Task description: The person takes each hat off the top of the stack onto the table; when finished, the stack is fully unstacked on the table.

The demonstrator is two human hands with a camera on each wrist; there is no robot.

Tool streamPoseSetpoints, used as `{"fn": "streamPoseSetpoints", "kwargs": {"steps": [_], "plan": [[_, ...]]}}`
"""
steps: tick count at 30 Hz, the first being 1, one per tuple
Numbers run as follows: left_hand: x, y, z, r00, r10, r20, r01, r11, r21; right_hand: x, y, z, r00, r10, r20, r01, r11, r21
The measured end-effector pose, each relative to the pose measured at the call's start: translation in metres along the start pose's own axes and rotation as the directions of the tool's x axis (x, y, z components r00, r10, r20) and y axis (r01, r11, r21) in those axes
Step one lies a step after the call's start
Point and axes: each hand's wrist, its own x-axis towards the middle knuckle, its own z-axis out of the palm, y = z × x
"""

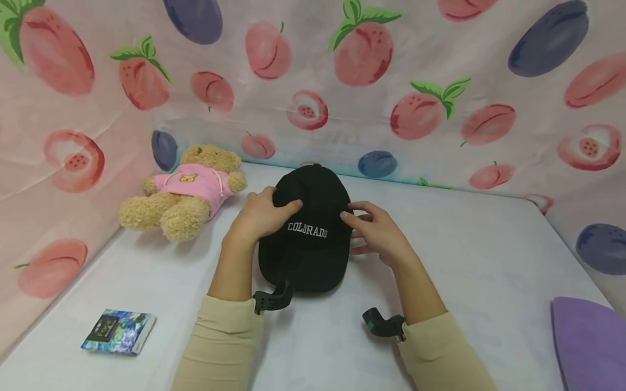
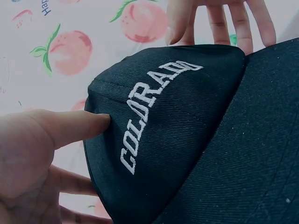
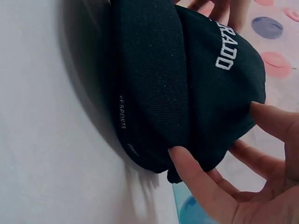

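A black baseball cap (image 1: 313, 269) with white COLORADO lettering stands at the middle of the white surface, its front facing me and its brim low. My left hand (image 1: 259, 214) grips the left side of the crown; in the left wrist view its thumb (image 2: 96, 123) presses on the front near the first letters, with other fingers behind the edge. On the opposite side, my right hand (image 1: 383, 233) holds the cap's right edge. In the right wrist view, its thumb (image 3: 271, 119) touches the crown, and other fingers reach behind and by the brim. The cap's back is hidden.
A teddy bear (image 1: 193, 184) in a pink top lies at the back left. A small colourful box (image 1: 122, 328) is at the front left, and a purple sheet (image 1: 589, 342) at the right edge. Fruit-print cloth (image 1: 342, 130) hangs behind.
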Motion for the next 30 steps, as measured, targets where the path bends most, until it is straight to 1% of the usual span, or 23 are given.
{"fn": "streamPoseSetpoints", "kwargs": {"steps": [8,13,19,25,30], "plan": [[-0.001,0.001,0.000,1.000,-0.016,0.002,0.016,1.000,-0.005,0.002,0.003,0.006,0.999,0.008,-0.038,-0.007,1.000,0.026],[-0.001,0.003,0.000,1.000,0.002,-0.012,-0.002,1.000,-0.001,0.002,0.002,0.005,0.998,0.007,-0.068,-0.004,0.999,0.049],[-0.003,0.007,-0.001,0.999,0.022,-0.025,-0.021,1.000,0.007,-0.001,-0.003,0.002,0.997,-0.009,-0.072,0.013,0.998,0.062],[-0.010,0.014,-0.006,0.998,0.047,-0.031,-0.047,0.999,0.001,-0.006,-0.010,-0.004,0.995,-0.009,-0.095,0.016,0.997,0.075],[-0.017,0.022,-0.011,0.995,0.082,-0.056,-0.083,0.997,-0.002,-0.011,-0.017,-0.009,0.993,-0.038,-0.116,0.046,0.996,0.070]]}}
